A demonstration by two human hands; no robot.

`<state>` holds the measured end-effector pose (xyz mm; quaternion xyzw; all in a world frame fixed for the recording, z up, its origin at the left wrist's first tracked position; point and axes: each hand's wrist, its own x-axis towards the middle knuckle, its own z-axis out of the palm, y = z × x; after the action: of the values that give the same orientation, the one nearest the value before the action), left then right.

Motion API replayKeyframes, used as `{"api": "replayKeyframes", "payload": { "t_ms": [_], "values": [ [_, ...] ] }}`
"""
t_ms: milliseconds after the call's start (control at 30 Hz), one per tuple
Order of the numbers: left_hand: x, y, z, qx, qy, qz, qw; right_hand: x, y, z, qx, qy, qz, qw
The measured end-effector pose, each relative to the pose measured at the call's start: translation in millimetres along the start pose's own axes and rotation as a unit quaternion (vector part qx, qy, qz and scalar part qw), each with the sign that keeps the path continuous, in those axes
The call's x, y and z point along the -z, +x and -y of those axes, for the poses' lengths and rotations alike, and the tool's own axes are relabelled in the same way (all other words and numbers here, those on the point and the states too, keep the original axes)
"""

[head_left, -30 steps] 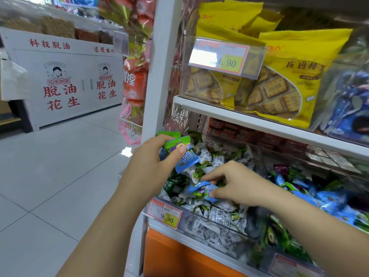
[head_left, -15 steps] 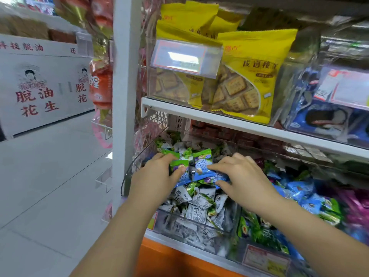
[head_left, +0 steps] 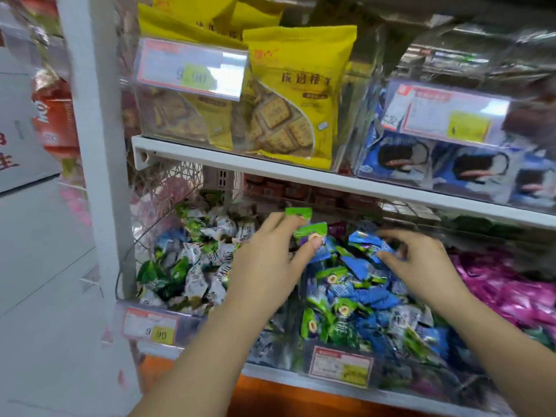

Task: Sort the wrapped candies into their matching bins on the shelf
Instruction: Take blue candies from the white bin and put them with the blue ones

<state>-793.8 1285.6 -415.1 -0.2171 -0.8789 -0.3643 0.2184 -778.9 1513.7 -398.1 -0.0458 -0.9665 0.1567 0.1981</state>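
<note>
My left hand point(head_left: 267, 260) is closed around a small bunch of green and blue wrapped candies point(head_left: 310, 233), held over the divider between two clear bins. The left bin point(head_left: 156, 326) holds white-and-green wrapped candies point(head_left: 195, 266). The middle bin point(head_left: 340, 359) holds blue and green wrapped candies point(head_left: 355, 299). My right hand point(head_left: 421, 263) hovers over the middle bin, its fingertips pinching a blue wrapped candy point(head_left: 373, 245). A pile of magenta wrapped candies point(head_left: 505, 287) lies in the bin to the right.
A white shelf board point(head_left: 331, 179) runs just above the bins, carrying yellow cracker bags point(head_left: 294, 94) and blue cookie packs point(head_left: 436, 164) behind clear fronts. A white upright post point(head_left: 93, 145) stands at the left. Price tags point(head_left: 150, 325) are clipped to the bin fronts.
Both hands have shifted right, from over the white-and-green candy bin to the blue-and-green one. The camera has swung right and closer. My left hand still holds its bunch.
</note>
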Motion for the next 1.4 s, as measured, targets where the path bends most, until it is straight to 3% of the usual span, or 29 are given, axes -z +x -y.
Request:
{"api": "replayKeyframes", "payload": {
  "t_ms": [100, 267, 433, 567, 767, 933, 1233, 1400],
  "values": [
    [-24.1, 5.6, -13.5, -0.032, 0.012, 0.042, 0.999, 3.6, -5.7, -14.3, -0.005, 0.002, 0.025, 1.0],
    [-59.6, 14.8, -35.5, -0.087, 0.094, 0.105, 0.986, 8.7, -21.9, -27.1, 0.06, -0.007, 0.042, 0.997],
    [-80.6, 18.2, -36.9, -0.071, 0.229, 0.253, 0.937, 9.2, -35.6, -36.3, 0.064, 0.015, 0.099, 0.993],
    [-80.3, 18.7, -40.1, -0.081, 0.286, 0.302, 0.906, 6.0, -37.2, -33.7, 0.112, 0.01, 0.164, 0.98],
    [-67.7, 15.5, -35.3, -0.06, 0.297, 0.269, 0.914, -13.1, -27.2, -33.0, 0.117, -0.118, 0.207, 0.964],
    [-45.1, 12.3, -26.5, -0.049, 0.255, 0.236, 0.936, -20.5, -18.0, -30.8, 0.102, -0.15, 0.224, 0.958],
    [8.4, -1.9, 5.5, -0.017, 0.189, 0.141, 0.972, 3.0, -14.7, 26.2, 0.141, -0.046, 0.059, 0.987],
    [46.9, -16.8, 39.4, 0.04, 0.152, 0.063, 0.985, -13.5, -9.1, 84.8, 0.208, 0.007, 0.088, 0.974]
  ]
}}
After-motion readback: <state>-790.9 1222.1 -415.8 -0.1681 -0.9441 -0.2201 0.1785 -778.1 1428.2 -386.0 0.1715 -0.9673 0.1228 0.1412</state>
